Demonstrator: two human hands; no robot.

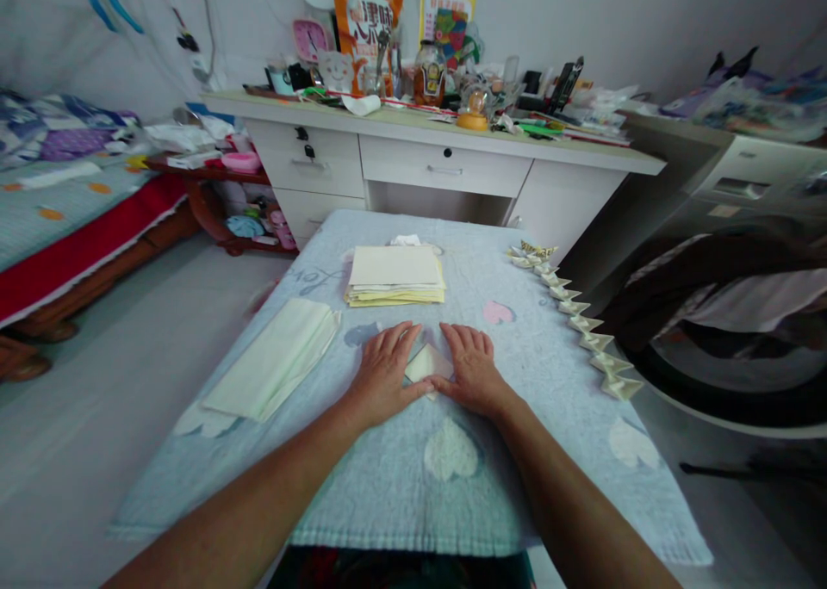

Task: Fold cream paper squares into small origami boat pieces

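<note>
Seemingly mid-fold, left hand [383, 372] and right hand [474, 370], fingers half-open, no grip visible, frame the paper [428, 362], thumbs meeting at six o'clock; creasing likely calls for even pressure

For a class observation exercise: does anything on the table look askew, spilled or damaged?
Far across the table, the paper stack looks slightly askew: yellow sheets jut out beneath paler top ones. No spill or damage shows.

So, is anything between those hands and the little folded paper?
Nothing visible: the left hand and right hand flank the folded paper directly. The paper stack lies beyond it, out of the way.
</note>
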